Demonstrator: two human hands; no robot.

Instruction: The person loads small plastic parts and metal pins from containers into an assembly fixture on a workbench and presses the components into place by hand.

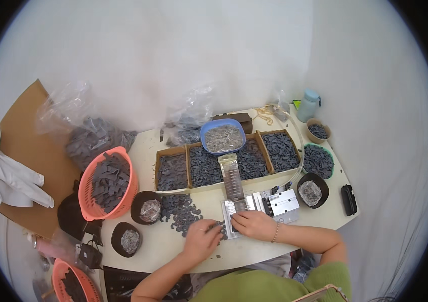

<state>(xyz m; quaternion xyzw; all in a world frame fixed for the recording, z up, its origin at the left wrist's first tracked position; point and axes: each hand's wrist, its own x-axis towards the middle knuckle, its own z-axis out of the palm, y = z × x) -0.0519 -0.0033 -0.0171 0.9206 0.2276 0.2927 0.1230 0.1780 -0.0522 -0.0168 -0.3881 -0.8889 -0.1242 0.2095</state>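
My left hand [203,240] rests over the table at the edge of a loose spread of small dark grey pieces [181,214]. Its fingers are curled together; anything between them is too small to make out. Bent fingers of my right hand [255,225] press on the metal fixture [229,221], close to my left fingertips. What those fingers grip is hidden. A clear ribbed chute [231,178] slopes down into the fixture from the far side. To the right, a silver block [284,202] is joined to it.
Behind stands a divided cardboard tray [188,168] of dark pieces, with a blue bowl [222,121] of metal bits above it. Black bowls [127,239] and a coral basket [134,186] sit left. Right are another black bowl [324,189], a black case [348,200] and a bottle [307,106].
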